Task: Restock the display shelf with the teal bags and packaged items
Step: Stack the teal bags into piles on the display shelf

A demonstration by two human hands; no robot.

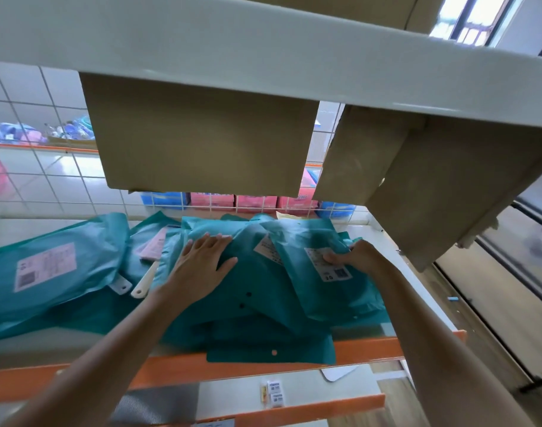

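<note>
The print on the teal bags (pixel 257 306) is too blurred to read, and the right hand (pixel 360 257) hides its fingers behind the labelled bag (pixel 328 291) it pinches by the edge. The left hand (pixel 202 268) lies flat and spread on the heap at centre frame. The heap covers the orange-edged shelf (pixel 371 349), and the cardboard boxes (pixel 202 134) above hide their contents.
</note>
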